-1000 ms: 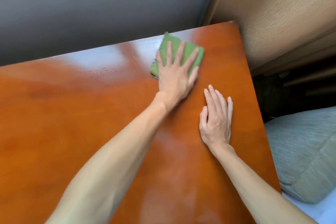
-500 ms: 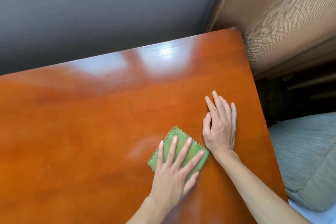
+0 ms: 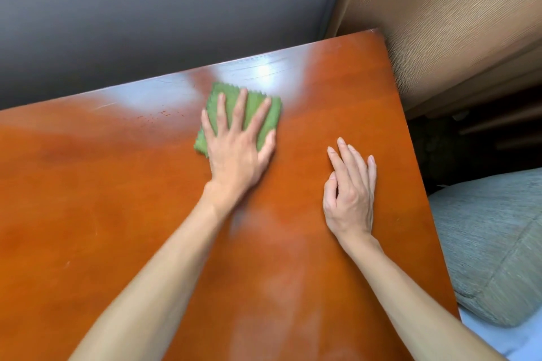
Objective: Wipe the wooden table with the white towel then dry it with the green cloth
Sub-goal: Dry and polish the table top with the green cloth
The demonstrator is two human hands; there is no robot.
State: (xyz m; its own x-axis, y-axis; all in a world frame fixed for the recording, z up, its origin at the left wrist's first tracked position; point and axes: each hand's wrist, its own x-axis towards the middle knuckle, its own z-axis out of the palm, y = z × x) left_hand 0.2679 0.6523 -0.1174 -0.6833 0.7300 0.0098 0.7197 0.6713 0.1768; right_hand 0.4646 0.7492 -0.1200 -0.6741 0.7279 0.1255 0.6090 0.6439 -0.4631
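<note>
The glossy orange-brown wooden table fills most of the view. A folded green cloth with zigzag edges lies near the table's far edge. My left hand presses flat on the cloth with fingers spread, covering its near half. My right hand rests flat on bare wood to the right, near the table's right edge, holding nothing. The white towel is not in view.
A grey wall runs behind the table's far edge. A tan ribbed curtain or panel stands at the back right. Right of the table lies a grey-green cushion above a dark gap.
My left hand has pushed the green cloth from the near middle of the table back up to the far edge, a little further left than a second ago. My right hand stayed put.
</note>
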